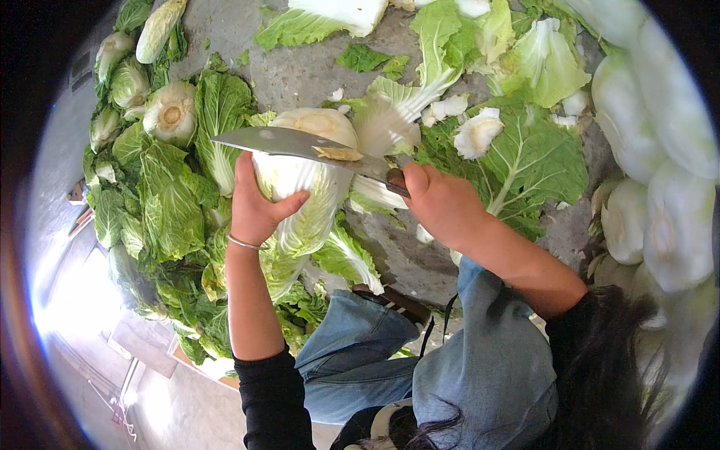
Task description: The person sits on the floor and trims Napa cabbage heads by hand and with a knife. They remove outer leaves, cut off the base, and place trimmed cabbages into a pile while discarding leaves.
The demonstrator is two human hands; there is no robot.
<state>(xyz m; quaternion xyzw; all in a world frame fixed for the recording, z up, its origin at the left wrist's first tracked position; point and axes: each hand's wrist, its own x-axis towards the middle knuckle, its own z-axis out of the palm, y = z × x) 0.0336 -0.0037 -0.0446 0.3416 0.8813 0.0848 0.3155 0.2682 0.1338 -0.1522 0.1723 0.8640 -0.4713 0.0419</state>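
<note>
My left hand (264,197) grips a napa cabbage (309,208) around its side, thumb across the pale leaves. The cabbage's root end points away from me. My right hand (441,197) holds a kitchen knife (292,143) by its dark handle. The broad blade lies across the upper part of the cabbage and hides some of it, its tip beyond my left fingers. A thin cut slice (337,153) rests on the blade. Just right of the cabbage, a pale leaf (388,124) looks blurred.
A heap of cabbages and green leaves (169,191) lies at left. Trimmed leaves (523,152) and a root-end piece (478,133) litter the concrete floor (304,67). Whole napa cabbages (624,219) are stacked along the right. My jeans-clad legs (360,349) are below.
</note>
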